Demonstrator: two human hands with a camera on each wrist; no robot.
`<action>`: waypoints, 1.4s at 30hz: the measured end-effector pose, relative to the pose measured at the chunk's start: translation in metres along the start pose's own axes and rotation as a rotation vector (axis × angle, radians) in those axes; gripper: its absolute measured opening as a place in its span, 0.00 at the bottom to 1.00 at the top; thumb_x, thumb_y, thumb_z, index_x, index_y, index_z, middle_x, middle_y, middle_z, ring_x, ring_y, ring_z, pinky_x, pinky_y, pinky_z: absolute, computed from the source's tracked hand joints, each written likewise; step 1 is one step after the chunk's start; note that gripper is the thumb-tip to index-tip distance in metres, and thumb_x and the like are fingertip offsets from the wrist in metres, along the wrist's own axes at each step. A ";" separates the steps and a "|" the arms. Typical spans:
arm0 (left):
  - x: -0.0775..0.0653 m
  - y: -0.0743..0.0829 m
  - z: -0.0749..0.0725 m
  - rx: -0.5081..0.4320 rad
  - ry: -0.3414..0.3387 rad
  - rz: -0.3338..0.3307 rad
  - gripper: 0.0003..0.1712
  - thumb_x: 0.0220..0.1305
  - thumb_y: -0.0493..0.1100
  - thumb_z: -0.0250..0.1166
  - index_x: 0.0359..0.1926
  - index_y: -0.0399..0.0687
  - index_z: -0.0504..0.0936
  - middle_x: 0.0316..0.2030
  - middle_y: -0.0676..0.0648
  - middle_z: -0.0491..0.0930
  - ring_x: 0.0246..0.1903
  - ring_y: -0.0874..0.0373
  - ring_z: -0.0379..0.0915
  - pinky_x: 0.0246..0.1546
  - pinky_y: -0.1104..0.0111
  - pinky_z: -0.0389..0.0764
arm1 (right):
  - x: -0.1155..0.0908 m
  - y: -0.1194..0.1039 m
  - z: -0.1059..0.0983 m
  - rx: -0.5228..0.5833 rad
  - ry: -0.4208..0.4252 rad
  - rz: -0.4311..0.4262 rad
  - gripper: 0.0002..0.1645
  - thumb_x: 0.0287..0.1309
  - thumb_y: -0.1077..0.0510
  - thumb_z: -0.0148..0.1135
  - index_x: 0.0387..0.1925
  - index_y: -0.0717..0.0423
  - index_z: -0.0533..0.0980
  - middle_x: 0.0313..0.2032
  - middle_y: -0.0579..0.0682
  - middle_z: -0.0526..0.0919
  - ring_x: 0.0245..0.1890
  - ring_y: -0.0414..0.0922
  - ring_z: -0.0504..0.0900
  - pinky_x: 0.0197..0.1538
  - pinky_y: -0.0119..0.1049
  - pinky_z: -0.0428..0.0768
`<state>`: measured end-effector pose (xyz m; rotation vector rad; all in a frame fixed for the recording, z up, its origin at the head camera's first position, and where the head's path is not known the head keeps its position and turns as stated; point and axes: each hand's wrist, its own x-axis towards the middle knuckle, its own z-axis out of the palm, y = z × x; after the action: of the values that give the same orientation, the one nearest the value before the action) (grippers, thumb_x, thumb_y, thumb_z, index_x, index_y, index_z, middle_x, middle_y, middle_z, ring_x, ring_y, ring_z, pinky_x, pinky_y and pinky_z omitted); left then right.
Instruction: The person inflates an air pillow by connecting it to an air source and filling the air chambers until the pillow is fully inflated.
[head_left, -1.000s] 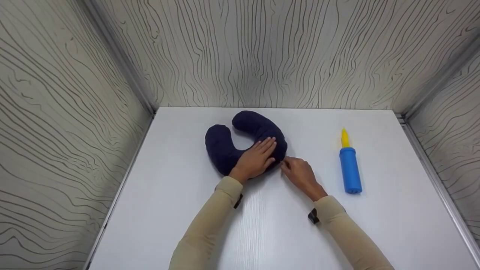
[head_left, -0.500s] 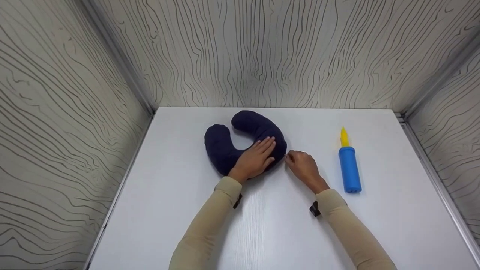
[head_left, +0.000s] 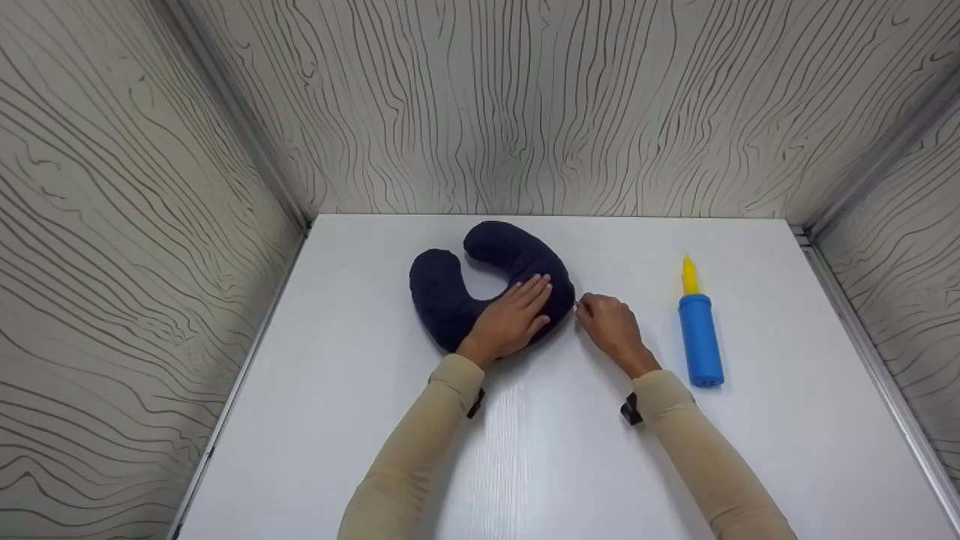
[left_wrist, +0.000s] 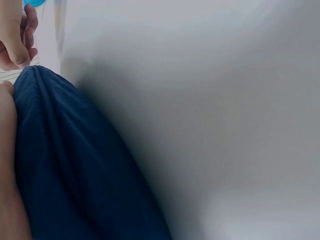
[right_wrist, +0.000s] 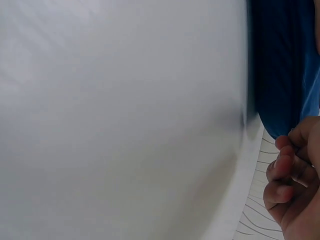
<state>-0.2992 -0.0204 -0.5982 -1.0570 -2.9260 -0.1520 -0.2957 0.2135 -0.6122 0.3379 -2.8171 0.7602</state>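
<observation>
A dark navy U-shaped neck pillow [head_left: 439,296] lies on the white table, its opening facing the back left. My left hand [head_left: 510,319] rests flat on the pillow's near right curve, fingers straight. At the pillow's right outer edge, my right hand [head_left: 611,326] has its fingers curled, thumb and forefinger pinching a tiny zipper pull at the seam. The right wrist view shows those pinching fingertips [right_wrist: 282,142] right against the blue fabric [right_wrist: 282,70]; the pull is mostly hidden between them. Along the pillow's side [left_wrist: 75,150], a raised seam runs toward the right hand in the left wrist view.
A blue hand pump [head_left: 701,341] with a yellow nozzle [head_left: 690,276] lies to the right of my right hand. The white table [head_left: 360,420] meets wood-grain patterned panels [head_left: 525,105] at the back and sides, with grey metal strips at the corners.
My right hand has slid along the pillow's outer edge, away from me and slightly right, fingers still pinched. The left hand and pillow have stayed in place.
</observation>
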 end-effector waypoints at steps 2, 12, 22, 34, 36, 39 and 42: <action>0.000 0.000 0.000 -0.003 0.002 0.002 0.37 0.87 0.59 0.38 0.86 0.48 0.50 0.87 0.51 0.46 0.86 0.56 0.40 0.86 0.63 0.47 | 0.001 0.000 -0.001 -0.002 -0.002 0.008 0.10 0.71 0.59 0.64 0.36 0.62 0.85 0.32 0.56 0.89 0.31 0.53 0.86 0.37 0.53 0.85; -0.002 0.001 -0.001 -0.030 0.004 0.013 0.37 0.88 0.58 0.39 0.86 0.47 0.50 0.86 0.49 0.46 0.86 0.55 0.41 0.86 0.62 0.48 | 0.006 0.004 -0.001 -0.005 0.025 -0.003 0.11 0.71 0.60 0.63 0.36 0.63 0.85 0.33 0.59 0.90 0.32 0.55 0.87 0.37 0.56 0.85; -0.002 0.002 0.000 -0.055 -0.017 0.006 0.37 0.88 0.58 0.38 0.86 0.48 0.48 0.87 0.50 0.44 0.86 0.57 0.38 0.86 0.63 0.45 | 0.013 0.008 -0.002 -0.035 -0.005 0.030 0.13 0.74 0.59 0.60 0.40 0.64 0.86 0.35 0.60 0.91 0.32 0.57 0.89 0.37 0.55 0.86; -0.002 0.001 0.001 -0.064 0.002 0.015 0.37 0.88 0.58 0.39 0.86 0.47 0.50 0.86 0.50 0.46 0.86 0.56 0.40 0.86 0.63 0.47 | 0.022 0.009 -0.002 -0.029 0.001 0.035 0.14 0.75 0.58 0.60 0.42 0.64 0.86 0.37 0.61 0.91 0.35 0.58 0.89 0.39 0.57 0.86; -0.002 0.001 0.001 -0.063 0.000 0.014 0.37 0.88 0.58 0.39 0.86 0.47 0.50 0.86 0.50 0.46 0.86 0.56 0.40 0.86 0.63 0.47 | 0.023 0.008 -0.002 -0.029 0.003 0.039 0.14 0.74 0.58 0.60 0.42 0.64 0.86 0.37 0.61 0.91 0.35 0.58 0.89 0.39 0.57 0.86; -0.002 0.000 0.001 -0.061 -0.007 0.011 0.37 0.88 0.58 0.39 0.86 0.47 0.50 0.86 0.50 0.46 0.86 0.56 0.40 0.86 0.63 0.46 | 0.025 0.007 -0.002 -0.037 0.002 0.052 0.13 0.74 0.58 0.60 0.41 0.64 0.86 0.37 0.61 0.91 0.35 0.59 0.89 0.39 0.58 0.86; -0.001 0.000 0.002 -0.064 -0.012 0.011 0.36 0.88 0.58 0.38 0.86 0.48 0.50 0.86 0.50 0.46 0.86 0.56 0.40 0.86 0.64 0.46 | 0.026 0.006 -0.002 -0.044 -0.001 0.068 0.13 0.73 0.59 0.60 0.40 0.64 0.86 0.36 0.61 0.91 0.35 0.59 0.89 0.39 0.58 0.85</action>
<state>-0.2982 -0.0209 -0.6003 -1.0857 -2.9442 -0.2418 -0.3219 0.2151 -0.6068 0.2362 -2.8551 0.7100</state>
